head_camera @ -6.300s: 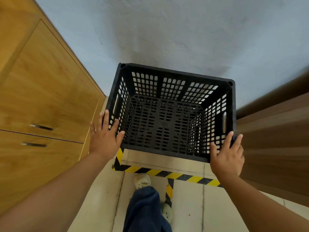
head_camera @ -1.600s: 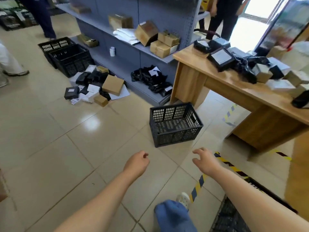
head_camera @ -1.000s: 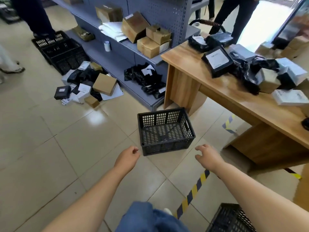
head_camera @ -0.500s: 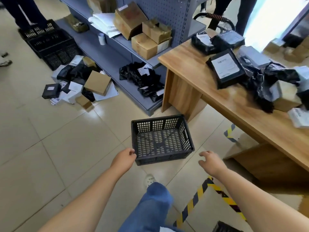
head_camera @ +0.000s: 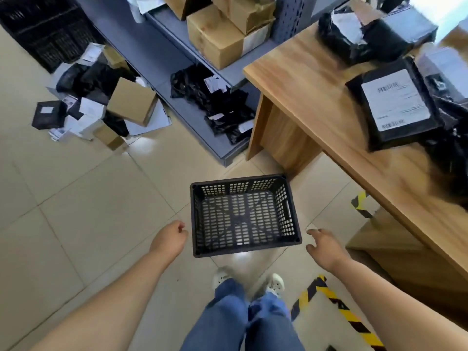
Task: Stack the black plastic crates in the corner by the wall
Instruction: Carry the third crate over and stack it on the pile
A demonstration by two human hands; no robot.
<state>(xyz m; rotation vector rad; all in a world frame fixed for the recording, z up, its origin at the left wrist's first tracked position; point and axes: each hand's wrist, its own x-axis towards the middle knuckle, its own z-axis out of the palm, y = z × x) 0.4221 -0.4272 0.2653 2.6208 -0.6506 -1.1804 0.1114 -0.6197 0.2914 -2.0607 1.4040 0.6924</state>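
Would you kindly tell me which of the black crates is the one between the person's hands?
The empty crate on the tiles by the desk, right before the feet; the other crates stand far off, top left.

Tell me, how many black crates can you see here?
2, maybe more. One crate sits empty on the floor between the hands. A dark stack at the top left by the shelf looks like at least one more; it is too dark and cropped to count.
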